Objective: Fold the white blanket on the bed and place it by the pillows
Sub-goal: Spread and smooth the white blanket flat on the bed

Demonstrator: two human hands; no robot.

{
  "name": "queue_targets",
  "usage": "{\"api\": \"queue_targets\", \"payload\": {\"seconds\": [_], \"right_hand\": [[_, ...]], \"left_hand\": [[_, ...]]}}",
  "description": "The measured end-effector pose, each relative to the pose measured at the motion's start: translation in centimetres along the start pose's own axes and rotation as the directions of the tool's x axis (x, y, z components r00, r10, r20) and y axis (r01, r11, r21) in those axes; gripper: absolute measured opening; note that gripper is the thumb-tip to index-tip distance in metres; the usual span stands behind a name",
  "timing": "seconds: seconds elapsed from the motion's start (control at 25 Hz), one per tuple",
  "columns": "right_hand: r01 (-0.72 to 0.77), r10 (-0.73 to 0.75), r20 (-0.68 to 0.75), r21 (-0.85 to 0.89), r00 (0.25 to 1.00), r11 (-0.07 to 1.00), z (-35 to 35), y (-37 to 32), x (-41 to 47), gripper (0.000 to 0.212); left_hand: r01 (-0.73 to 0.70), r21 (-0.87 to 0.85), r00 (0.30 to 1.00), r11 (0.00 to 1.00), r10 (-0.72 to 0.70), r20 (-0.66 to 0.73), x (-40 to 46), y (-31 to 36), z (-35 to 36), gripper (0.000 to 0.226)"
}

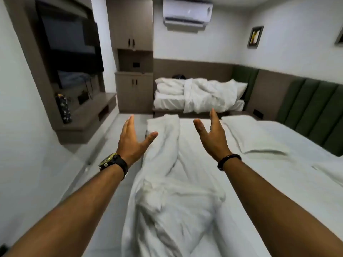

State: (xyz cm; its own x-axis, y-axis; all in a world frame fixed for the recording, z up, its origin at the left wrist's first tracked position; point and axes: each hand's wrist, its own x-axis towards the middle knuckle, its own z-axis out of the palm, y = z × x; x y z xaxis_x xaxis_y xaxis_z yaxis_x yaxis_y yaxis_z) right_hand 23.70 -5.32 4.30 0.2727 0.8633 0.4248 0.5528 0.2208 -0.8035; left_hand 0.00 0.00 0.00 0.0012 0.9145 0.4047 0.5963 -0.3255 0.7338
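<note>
White blanket (167,182) on white bed (259,191), white pillow (254,136). Headboard panels (313,115) were dark green. Far bed's bedding (200,95) white too. Cabinets (133,89) were grey-brown woodgrain with black handles. Black TV screen (68,39). White AC unit (187,13). Left wrist watch (113,161) was black with yellowish case; right wrist band (229,161) black. Walls white.

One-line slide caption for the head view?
Both open hands, left hand and right hand, reach over the crumpled white blanket on the bed.

We find no words, numbers or brand names that we can read anywhere. The air conditioner (187,13) carries a small mark, too blurred to make out.
</note>
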Motion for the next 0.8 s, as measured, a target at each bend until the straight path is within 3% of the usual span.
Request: {"api": "queue_targets", "payload": {"seconds": [0.12,0.2,0.28,0.36,0.48,0.56,0.6,0.68,0.72,0.76,0.8], "right_hand": [[-0.252,0.251,0.173,-0.018,0.952,0.968,4.6,8.5,-3.9,0.117],[-0.404,0.423,0.272,-0.126,0.865,0.906,7.1,15.1,-8.6,0.113],[-0.496,0.536,0.333,-0.203,0.776,0.844,9.4,21.0,-12.5,0.108],[-0.563,0.608,0.411,-0.241,0.679,0.791,11.8,25.3,-14.8,0.097],[-0.523,0.646,0.557,-0.389,0.523,0.759,15.3,29.7,-16.9,0.08],[-0.421,0.634,0.648,-0.48,0.422,0.77,16.6,31.5,-17.7,0.065],[-0.4,0.62,0.666,-0.478,0.415,0.782,16.5,32.5,-18.5,0.057],[-0.498,0.612,0.67,-0.393,0.421,0.773,14.6,34.3,-21.1,0.047],[-0.601,0.647,0.662,-0.355,0.379,0.716,13.1,34.5,-23.2,0.039],[-0.696,0.675,0.676,-0.33,0.297,0.638,11.6,34.6,-25.9,0.029],[-0.751,0.687,0.706,-0.356,0.173,0.556,10.0,34.5,-29.1,0.024]], "left_hand": [[0.319,-0.024,0.937,0.948,-0.311,0.158,-5.9,-7.9,5.0,0.117],[0.504,0.053,0.831,0.862,-0.501,0.241,-12.3,-13.7,8.8,0.105],[0.601,0.144,0.719,0.786,-0.611,0.333,-18.4,-18.1,12.5,0.096],[0.638,0.214,0.647,0.74,-0.666,0.371,-23.2,-20.3,16.4,0.085],[0.638,0.232,0.642,0.735,-0.673,0.367,-27.5,-20.5,22.4,0.095],[0.686,0.155,0.665,0.711,-0.699,0.261,-27.8,-19.3,24.5,0.093],[0.737,0.071,0.649,0.672,-0.733,0.206,-27.6,-18.9,25.2,0.086],[0.821,-0.153,0.569,0.55,-0.809,0.148,-27.5,-18.7,26.1,0.08],[0.85,-0.196,0.521,0.489,-0.834,0.181,-27.6,-18.4,26.5,0.087],[0.862,-0.155,0.507,0.483,-0.834,0.218,-27.7,-17.8,26.6,0.099],[0.84,-0.006,0.525,0.543,-0.81,0.263,-28.2,-17.4,26.9,0.102]]}}
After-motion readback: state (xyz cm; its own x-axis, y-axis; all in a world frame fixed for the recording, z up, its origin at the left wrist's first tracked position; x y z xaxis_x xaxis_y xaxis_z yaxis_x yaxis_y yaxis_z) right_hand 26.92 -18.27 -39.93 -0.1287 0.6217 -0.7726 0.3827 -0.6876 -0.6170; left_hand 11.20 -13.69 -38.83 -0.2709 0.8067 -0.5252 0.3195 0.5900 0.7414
